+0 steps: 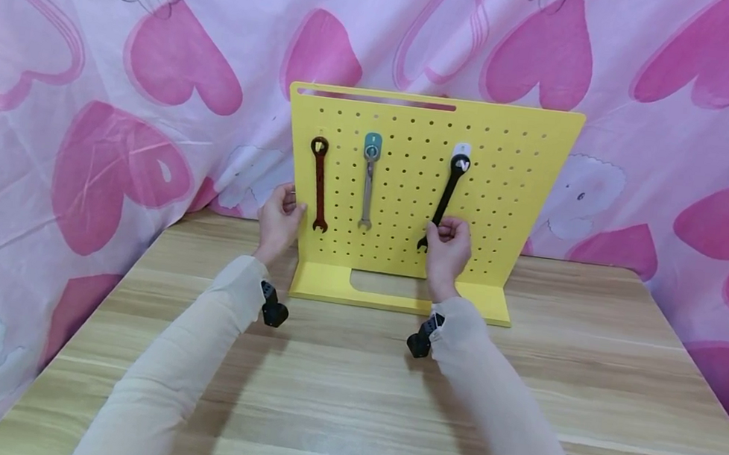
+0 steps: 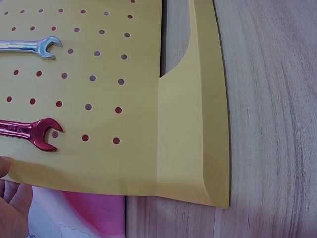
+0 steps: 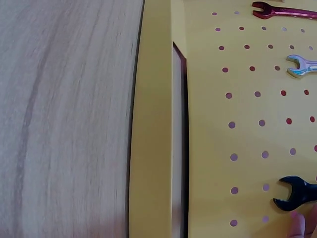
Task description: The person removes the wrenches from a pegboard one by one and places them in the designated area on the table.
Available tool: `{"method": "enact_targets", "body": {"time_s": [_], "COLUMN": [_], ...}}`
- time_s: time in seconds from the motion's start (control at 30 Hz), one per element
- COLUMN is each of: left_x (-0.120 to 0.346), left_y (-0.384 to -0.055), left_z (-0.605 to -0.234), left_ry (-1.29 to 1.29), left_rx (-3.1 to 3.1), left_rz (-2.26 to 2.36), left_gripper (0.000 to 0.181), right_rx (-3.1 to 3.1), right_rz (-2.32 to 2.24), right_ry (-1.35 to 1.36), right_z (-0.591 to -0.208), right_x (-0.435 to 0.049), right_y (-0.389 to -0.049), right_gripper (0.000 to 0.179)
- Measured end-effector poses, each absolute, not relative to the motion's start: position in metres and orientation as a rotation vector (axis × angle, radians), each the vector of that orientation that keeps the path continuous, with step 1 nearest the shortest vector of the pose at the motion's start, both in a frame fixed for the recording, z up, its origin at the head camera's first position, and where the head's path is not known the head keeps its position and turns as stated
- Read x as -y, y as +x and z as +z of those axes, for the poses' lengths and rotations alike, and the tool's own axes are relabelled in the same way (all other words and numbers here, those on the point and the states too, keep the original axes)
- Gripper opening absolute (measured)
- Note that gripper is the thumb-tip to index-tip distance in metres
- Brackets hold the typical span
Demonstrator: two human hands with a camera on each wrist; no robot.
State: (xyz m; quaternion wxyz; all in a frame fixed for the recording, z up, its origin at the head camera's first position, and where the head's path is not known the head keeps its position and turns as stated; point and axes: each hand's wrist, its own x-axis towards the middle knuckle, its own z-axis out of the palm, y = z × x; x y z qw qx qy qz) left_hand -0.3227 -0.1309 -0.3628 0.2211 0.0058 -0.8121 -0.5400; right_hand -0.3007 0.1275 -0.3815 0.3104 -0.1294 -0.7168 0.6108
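Note:
A yellow pegboard (image 1: 395, 257) stands upright on its base, with three combination wrenches hanging on its front. My left hand (image 1: 279, 224) grips the board's left edge, the thumb in front and the fingers behind it. Beside that hand hangs the red wrench (image 1: 320, 189); the silver wrench (image 1: 368, 190) hangs from a teal hook in the middle. Toward the right, the black wrench (image 1: 446, 199) slants from a white hook, its ring end at the top. My right hand (image 1: 448, 254) pinches its shank just above the open end (image 3: 296, 193).
The board rests near the back of a wood-grain table (image 1: 331, 404). Behind it hangs a pink curtain (image 1: 227, 9) printed with hearts. A slot (image 1: 392, 285) is cut in the board's base. Each wrist carries a small black camera.

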Motion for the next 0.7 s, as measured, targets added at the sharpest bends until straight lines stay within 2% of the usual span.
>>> {"method": "enact_targets", "body": {"time_s": [0.7], "left_x": [0.1305], "left_y": [-0.3213], "left_z": [-0.3634], "left_ry": [0.033], "left_rx": [2.241], "left_rz": [-1.52], "left_gripper": [0.035], "right_rx": [1.984], "right_rz": [1.562], "right_ry": [-0.399], "right_z": [-0.3799], "right_x": [-0.1303], "right_y": [-0.3001], "right_gripper": [0.022]}}
